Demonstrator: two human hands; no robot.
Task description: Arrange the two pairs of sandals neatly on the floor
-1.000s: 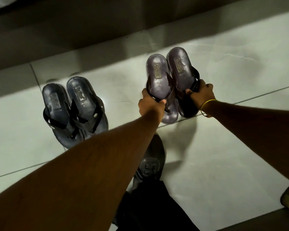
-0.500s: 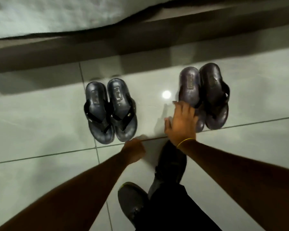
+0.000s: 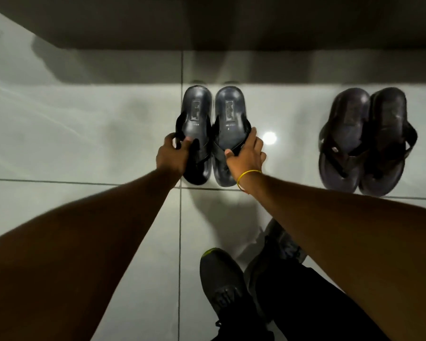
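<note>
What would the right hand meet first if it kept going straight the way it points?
The right hand already touches the right dark blue rubber sandal; beyond its heel, probably the shadowed dark ledge, though depth is unclear.

Pale glossy tiled floor (image 3: 84,148), dark sandal pair (image 3: 213,114) on it, second pair (image 3: 364,143) well apart rightward

Pale glossy floor tiles (image 3: 71,143), a yellow wristband (image 3: 247,174), 2 dark sneakers (image 3: 221,281).
</note>
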